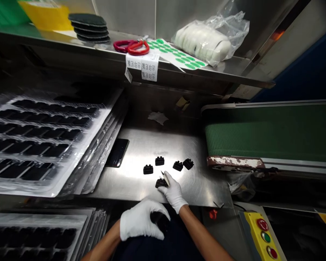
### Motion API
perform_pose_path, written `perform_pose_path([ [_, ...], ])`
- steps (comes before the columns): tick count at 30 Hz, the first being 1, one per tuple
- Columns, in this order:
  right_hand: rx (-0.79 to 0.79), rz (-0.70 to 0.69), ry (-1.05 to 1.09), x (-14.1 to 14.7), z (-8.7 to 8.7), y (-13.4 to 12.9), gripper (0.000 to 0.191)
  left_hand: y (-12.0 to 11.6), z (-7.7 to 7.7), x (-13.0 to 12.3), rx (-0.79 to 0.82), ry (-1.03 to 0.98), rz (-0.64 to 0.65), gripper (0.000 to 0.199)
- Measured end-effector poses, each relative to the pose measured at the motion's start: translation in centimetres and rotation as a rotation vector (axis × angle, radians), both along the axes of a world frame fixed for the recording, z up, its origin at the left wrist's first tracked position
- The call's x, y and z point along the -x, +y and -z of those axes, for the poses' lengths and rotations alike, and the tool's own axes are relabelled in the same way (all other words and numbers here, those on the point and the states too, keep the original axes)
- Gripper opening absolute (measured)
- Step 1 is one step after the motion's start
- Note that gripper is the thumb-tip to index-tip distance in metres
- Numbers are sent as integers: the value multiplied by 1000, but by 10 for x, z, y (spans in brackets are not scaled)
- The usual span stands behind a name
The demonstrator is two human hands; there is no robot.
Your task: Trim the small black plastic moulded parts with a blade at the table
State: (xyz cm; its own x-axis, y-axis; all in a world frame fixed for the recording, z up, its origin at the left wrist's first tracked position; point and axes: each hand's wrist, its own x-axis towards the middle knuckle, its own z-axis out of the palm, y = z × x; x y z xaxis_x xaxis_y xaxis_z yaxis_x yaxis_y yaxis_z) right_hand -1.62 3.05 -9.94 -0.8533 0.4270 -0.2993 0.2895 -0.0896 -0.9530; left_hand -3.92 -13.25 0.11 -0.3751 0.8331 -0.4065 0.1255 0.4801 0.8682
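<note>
Both my hands wear white gloves. My left hand (141, 220) is curled around a dark object (159, 221) at the near edge of the steel table (141, 145). My right hand (173, 192) rests on the table, holding a small pale-handled tool (165, 177) and touching a small black plastic part (160, 183). Several more black parts lie just beyond it: one (148, 169), one (159, 161), and a pair (183, 165).
Stacked clear trays with black parts (40, 141) fill the left; more trays (38, 232) lie at lower left. A dark phone (117, 152) lies beside them. A green conveyor (268, 134) runs on the right, with a yellow button box (262, 235) below. The shelf holds red scissors (132, 46), green stickers, pads and a bag.
</note>
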Motion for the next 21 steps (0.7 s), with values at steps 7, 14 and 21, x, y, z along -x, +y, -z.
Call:
perform_pose_path([
  [7, -350, 235, -161, -55, 14, 72, 65, 65, 49, 7, -223, 398, 234, 27],
  [14, -595, 303, -210, -73, 31, 128, 71, 144, 98, 29, -219, 708, 520, 10],
  [21, -424, 277, -38, -73, 19, 79, 59, 90, 73, 27, -117, 788, 127, 58],
])
